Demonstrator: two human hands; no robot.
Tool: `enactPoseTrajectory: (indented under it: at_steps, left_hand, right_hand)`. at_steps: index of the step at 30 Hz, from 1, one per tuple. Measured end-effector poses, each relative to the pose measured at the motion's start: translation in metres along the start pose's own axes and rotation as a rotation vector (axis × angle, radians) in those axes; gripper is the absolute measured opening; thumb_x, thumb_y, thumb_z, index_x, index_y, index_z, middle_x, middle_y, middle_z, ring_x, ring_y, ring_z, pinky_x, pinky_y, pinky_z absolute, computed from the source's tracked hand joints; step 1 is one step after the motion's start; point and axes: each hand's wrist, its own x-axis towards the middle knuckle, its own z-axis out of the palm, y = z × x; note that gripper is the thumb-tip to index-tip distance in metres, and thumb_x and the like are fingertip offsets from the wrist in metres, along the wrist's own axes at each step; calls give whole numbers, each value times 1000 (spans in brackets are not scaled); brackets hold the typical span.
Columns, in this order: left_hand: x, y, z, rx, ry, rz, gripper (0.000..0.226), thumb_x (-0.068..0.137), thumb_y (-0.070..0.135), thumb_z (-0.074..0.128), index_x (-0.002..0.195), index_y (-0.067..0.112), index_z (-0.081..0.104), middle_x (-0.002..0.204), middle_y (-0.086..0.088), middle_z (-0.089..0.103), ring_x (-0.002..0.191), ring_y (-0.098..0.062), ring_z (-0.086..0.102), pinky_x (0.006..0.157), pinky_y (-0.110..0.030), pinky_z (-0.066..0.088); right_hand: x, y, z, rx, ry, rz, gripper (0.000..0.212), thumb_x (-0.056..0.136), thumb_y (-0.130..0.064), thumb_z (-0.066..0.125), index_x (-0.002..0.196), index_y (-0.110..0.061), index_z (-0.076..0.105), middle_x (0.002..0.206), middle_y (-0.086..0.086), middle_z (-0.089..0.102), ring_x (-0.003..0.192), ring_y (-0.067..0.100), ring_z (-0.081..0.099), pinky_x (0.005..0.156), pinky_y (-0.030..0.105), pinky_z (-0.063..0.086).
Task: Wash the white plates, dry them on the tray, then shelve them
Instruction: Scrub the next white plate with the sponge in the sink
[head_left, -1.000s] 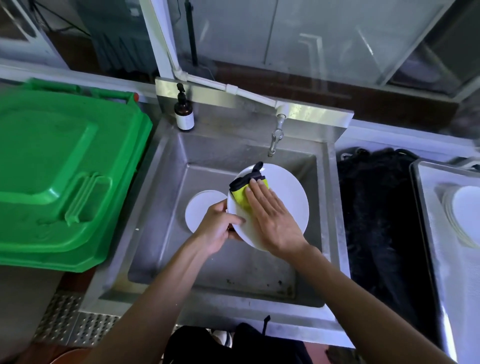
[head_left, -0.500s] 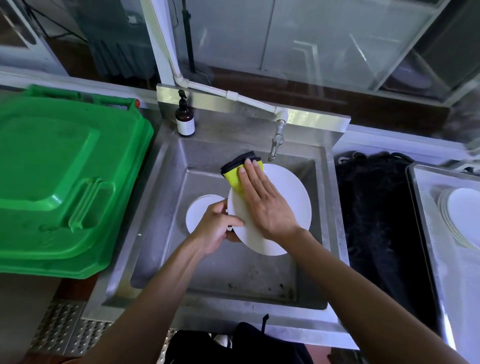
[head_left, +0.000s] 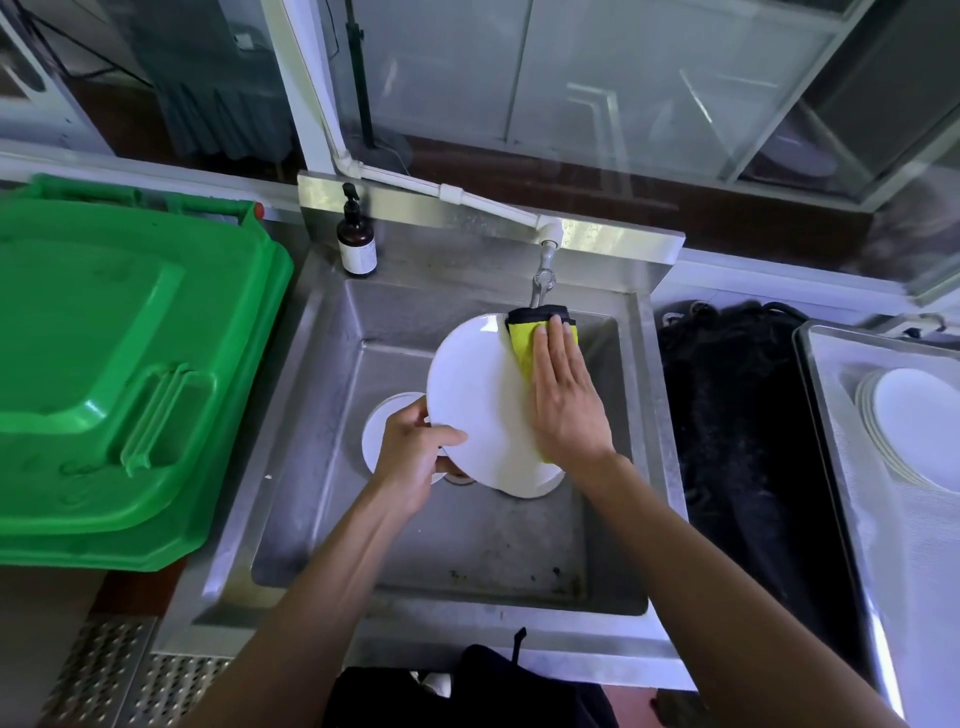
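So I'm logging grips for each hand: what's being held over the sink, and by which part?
The left hand grips the white plate by its lower-left rim. The right hand presses the yellow cloth flat against the plate's face.

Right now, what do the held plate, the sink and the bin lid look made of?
Plate: probably glazed ceramic or melamine; smooth, glossy white. Sink: stainless steel; brushed grey sheen, dull reflections. Bin lid: moulded plastic; uniform green, soft gloss, rounded ribs.
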Motion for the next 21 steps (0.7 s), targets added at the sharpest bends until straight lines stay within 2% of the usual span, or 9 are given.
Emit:
enactPoseTrajectory:
  at_steps: [3,9,11,14,17,21]
  left_hand:
    - [3,1,0,-10,24,9,39,58,4,64,97,5,69,94,-11,74,78,-31,69,65,-50,61]
    - [9,3,3,-14,43,13,45,59,3,65,103,9,71,97,-11,75,80,-30,70,65,-45,60]
    - [10,2,6,-14,42,11,41,62,1,67,101,9,72,93,-9,75,79,-30,69,67,-47,61]
    - [13,1,10,-15,39,7,33,77,-11,62,100,10,71,87,-6,75,76,-28,69,73,-51,61]
    - [14,2,13,-9,17,7,36,81,-15,57,100,11,71,87,-8,75,75,-28,70,73,-50,61]
    - [16,5,10,-6,-31,7,39,81,-18,53,103,9,71,90,-12,74,79,-30,70,70,-49,61]
  right_hand:
    - [-17,3,6,10,-23,77,66,94,-9,5,158,5,3,166,24,-3,155,37,-8,127,48,9]
    - [-58,-9,20,68,-44,113,63,97,-8,16,158,4,7,167,23,3,156,35,-3,126,49,13]
    - [-66,-15,21,94,-47,97,65,95,-6,17,158,4,8,167,23,3,156,35,-2,126,50,15]
    - [-74,-25,19,129,-29,42,64,96,-5,19,159,3,10,167,21,4,156,35,-1,125,51,16]
    - [-78,-36,15,170,-14,-3,62,99,-10,17,160,-3,9,168,16,3,156,30,-3,126,44,9]
    - [-75,-48,10,185,-50,-81,68,97,-1,32,161,-7,10,169,12,-1,156,26,-7,126,39,2]
